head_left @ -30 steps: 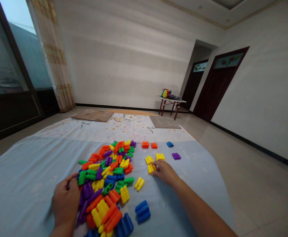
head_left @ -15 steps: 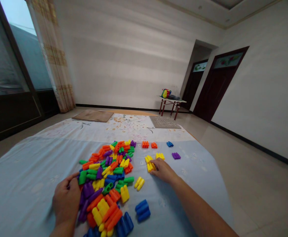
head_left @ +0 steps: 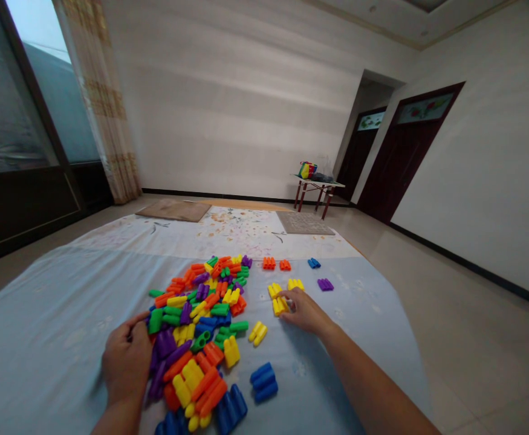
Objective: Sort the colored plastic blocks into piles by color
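A heap of coloured plastic blocks (head_left: 201, 320) lies on a pale blue sheet (head_left: 55, 338) on the floor. My left hand (head_left: 127, 361) rests at the heap's left edge, fingers curled against purple and green blocks. My right hand (head_left: 304, 311) reaches out to the right of the heap, its fingertips on a yellow block (head_left: 279, 306) in a small group of yellow blocks (head_left: 295, 284). Beyond lie two orange blocks (head_left: 275, 263), a blue block (head_left: 314, 263) and a purple block (head_left: 324, 284). A loose yellow block (head_left: 257, 333) and a blue block (head_left: 263, 382) lie near the heap.
A flowered white sheet (head_left: 228, 232) continues beyond the blue one, with two mats (head_left: 173, 210) at its far end. A small table (head_left: 316, 188) with bags stands by the far wall, near dark doors (head_left: 404, 151). Bare tiled floor (head_left: 464, 314) spreads to the right.
My right hand has shifted slightly on the yellow blocks. My left hand stays at the heap's edge. The view has tilted a little.
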{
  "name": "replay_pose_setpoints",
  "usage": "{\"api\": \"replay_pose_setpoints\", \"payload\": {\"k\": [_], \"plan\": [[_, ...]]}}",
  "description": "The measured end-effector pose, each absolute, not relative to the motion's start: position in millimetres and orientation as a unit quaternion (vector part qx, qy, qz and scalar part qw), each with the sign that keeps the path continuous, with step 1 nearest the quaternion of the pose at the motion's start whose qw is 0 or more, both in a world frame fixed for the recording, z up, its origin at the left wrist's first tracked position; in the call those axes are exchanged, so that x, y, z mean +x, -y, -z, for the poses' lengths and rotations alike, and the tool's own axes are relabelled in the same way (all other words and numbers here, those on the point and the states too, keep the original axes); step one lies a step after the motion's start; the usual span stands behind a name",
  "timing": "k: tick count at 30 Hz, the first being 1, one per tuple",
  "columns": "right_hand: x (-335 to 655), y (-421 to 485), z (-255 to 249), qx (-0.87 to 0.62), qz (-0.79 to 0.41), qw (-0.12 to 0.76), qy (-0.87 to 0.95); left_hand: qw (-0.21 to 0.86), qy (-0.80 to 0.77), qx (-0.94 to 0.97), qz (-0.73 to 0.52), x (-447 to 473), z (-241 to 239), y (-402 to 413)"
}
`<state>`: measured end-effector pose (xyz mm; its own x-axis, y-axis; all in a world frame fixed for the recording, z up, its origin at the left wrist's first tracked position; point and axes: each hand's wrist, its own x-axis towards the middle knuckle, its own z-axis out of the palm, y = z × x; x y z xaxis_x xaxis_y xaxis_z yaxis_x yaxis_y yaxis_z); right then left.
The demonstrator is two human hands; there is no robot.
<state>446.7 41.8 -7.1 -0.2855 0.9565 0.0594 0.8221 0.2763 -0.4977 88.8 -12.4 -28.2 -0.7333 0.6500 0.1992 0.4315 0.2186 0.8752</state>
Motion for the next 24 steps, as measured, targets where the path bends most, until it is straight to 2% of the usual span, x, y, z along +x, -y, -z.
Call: {"api": "replay_pose_setpoints", "payload": {"k": [6, 10, 16, 24], "plan": [[433.7, -22.4, -3.4, -0.518, -0.194, 0.242, 0.797, 0.091, -0.769, 0.355, -0.523, 86.0, 33.9, 10.8], [409.6, -5.0, -6.9, -0.448, -0.231, 0.236, 0.831, 0.089, -0.770, 0.357, -0.522, 84.3, 37.0, 9.3], [374.9, 2.3, -2.4, -0.389, -0.220, 0.235, 0.863, 0.083, -0.769, 0.358, -0.522, 86.1, 35.7, 8.9], [354.9, 10.3, 2.4, -0.327, -0.171, 0.126, 0.921, 0.090, -0.769, 0.352, -0.526, 88.0, 32.6, 10.6]]}}
